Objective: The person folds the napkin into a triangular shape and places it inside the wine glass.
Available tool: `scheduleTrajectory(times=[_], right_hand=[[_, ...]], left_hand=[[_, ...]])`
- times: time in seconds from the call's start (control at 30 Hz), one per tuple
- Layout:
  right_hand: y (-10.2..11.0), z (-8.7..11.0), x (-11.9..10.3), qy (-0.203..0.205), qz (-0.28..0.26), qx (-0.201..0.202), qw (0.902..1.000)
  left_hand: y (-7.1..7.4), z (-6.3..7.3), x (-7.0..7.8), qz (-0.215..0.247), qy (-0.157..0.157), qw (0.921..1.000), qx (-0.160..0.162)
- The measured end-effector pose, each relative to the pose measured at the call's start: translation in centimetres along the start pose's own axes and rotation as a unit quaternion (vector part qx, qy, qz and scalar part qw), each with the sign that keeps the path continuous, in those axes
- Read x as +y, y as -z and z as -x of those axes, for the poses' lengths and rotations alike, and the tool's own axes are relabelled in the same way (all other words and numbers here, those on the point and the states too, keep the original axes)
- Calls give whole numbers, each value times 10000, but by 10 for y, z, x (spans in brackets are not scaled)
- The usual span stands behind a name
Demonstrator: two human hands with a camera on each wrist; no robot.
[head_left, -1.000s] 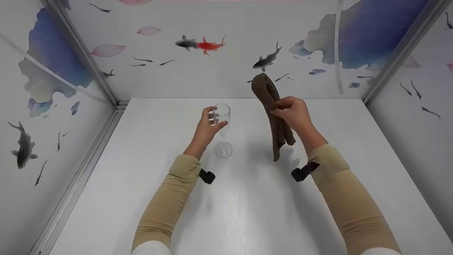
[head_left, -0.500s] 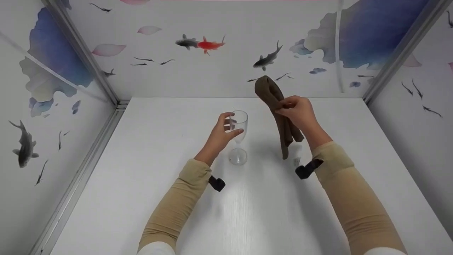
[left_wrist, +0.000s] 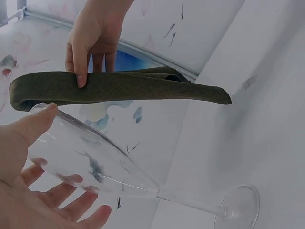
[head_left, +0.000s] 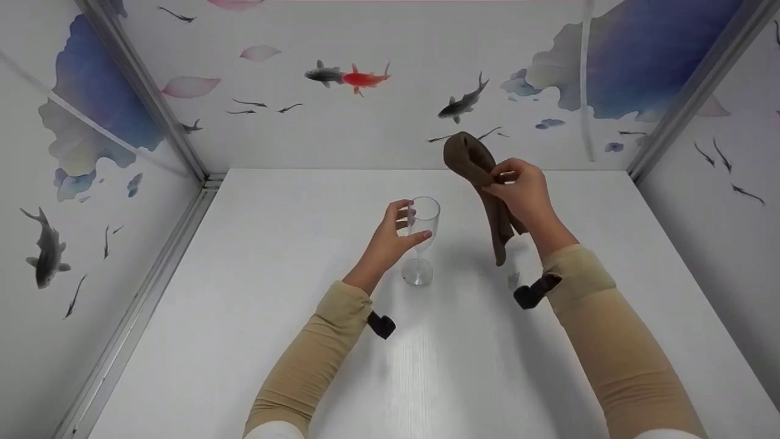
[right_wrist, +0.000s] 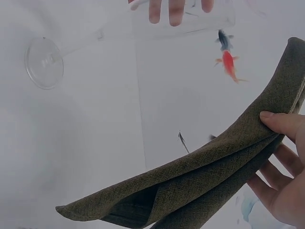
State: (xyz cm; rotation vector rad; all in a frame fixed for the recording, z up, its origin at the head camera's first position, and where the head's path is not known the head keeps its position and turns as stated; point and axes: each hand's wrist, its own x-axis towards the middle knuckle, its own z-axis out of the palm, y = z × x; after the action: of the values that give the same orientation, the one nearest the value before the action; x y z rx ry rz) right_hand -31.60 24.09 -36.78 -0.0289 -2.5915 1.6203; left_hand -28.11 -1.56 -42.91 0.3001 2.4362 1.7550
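Observation:
My left hand [head_left: 390,239] grips a clear champagne flute [left_wrist: 95,152] by its bowl, thumb on one side and fingers on the other. The stem runs down to a round foot [head_left: 417,272], which points toward the table. To the right, my right hand [head_left: 525,190] pinches a folded dark brown cloth napkin [head_left: 469,158] around its middle. One end of the napkin loops over at the top, and the layered ends hang down. In the left wrist view, the napkin's looped end overlaps the rim of the flute. The right wrist view shows the thumb [right_wrist: 281,123] pressed on the cloth.
Below lies a white table [head_left: 274,213], enclosed by printed walls [head_left: 390,134] with fish and blue leaf shapes at the back and sides. A small pale, translucent patch [head_left: 514,279] shows on the table beside the right wrist camera [head_left: 536,291].
My left hand has moved right and toward me with the flute, closer to the napkin. The right hand has shifted slightly right, and the napkin's hanging ends have swung a little.

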Motion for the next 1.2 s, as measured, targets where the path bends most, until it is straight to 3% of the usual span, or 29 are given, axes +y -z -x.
scheduleTrajectory(times=[0.13, 0.3, 0.47, 0.63, 0.8, 1.07, 1.2], right_hand=[[-1, 0, -3, 375, 27, 201, 9991], [-3, 4, -11, 879, 409, 343, 9947], [-6, 10, -19, 1471, 1079, 571, 9816], [-11, 12, -23, 2192, 1463, 840, 9610], [-16, 15, -28, 2563, 1634, 1087, 9465], [-23, 17, -35, 3519, 2180, 1853, 8912], [-26, 17, -37, 3668, 2208, 2129, 8783]], left_hand=[[9, 2, 10, 264, -492, 9982, 236], [22, 3, 31, 480, -1244, 9892, 610], [30, 3, 47, 427, -1558, 9844, 692], [34, 2, 57, 276, -1599, 9850, 594], [36, 3, 67, 95, -1482, 9881, 401], [39, 1, 78, -95, -1026, 9947, 46], [40, 1, 82, 5, -979, 9952, -89]])
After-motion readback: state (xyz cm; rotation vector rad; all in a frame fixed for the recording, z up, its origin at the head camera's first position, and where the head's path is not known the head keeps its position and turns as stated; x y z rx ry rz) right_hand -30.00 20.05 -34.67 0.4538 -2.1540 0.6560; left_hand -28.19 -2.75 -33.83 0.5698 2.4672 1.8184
